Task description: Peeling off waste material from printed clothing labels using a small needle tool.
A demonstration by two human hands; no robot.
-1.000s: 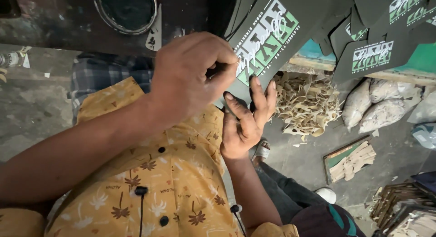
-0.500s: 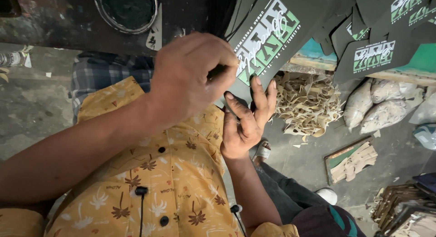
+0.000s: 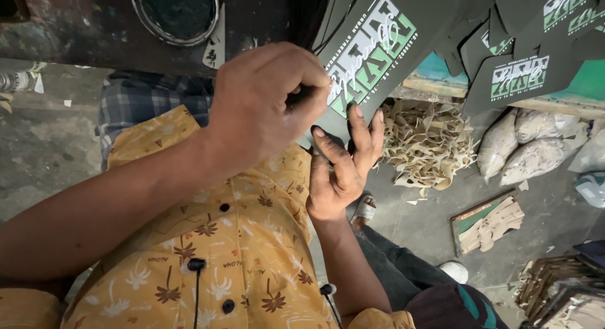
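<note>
A yellow floral shirt (image 3: 214, 266) fills the lower left of the frame, worn by the person whose arms rise from the bottom edge toward the centre. Above it, along the top left, runs a dark, worn counter (image 3: 82, 33) carrying a round tin of black ink or paint (image 3: 175, 14). Grey concrete floor (image 3: 38, 152) shows at the left and lower right.

At the upper centre hangs a dark printed card (image 3: 372, 51), a flat sheet with green and white lettering, tilted across the frame; more cards of the same kind (image 3: 523, 70) overlap in the upper right. Below them, right of centre, lies a heap of pale paper offcuts (image 3: 428, 146), with whitish sacks (image 3: 529, 146) beside it and a small stack of cut pieces (image 3: 488, 225) lower right.

The left hand (image 3: 265, 108), in the centre, is curled tight, its fingertips pinching the lower edge of the printed card. The right hand (image 3: 343, 159), just beside and below it, is held open with palm up, its spread fingers (image 3: 362, 130) touching the underside of the same card without closing on it.
</note>
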